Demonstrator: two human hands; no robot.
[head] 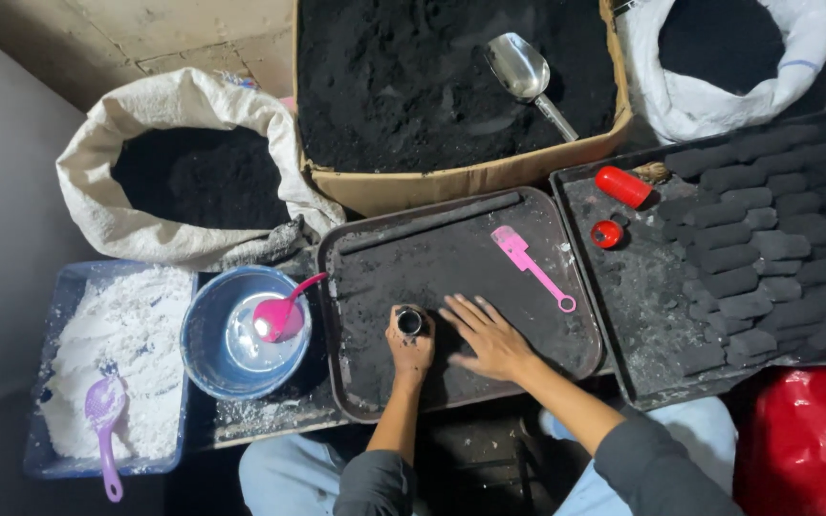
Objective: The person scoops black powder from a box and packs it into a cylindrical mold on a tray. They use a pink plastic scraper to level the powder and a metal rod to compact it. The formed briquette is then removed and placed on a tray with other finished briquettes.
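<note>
Left hand: clamped around a small metal cylinder mould, held upright on the dark tray, open mouth up.
Right hand: fingers spread, palm flat on the tray just beside the mould, holding nothing.
Risk: tilting the mould would likely spill black powder; sooty fingers may slip.
Further off: pink spatula, then the powder box with metal scoop.

Both forearms reach forward in dark sleeves pushed up to the elbows. The left hand is curled in a closed grip, knuckles up. The right hand lies flat, palm down, fingers spread, blackened.
</note>
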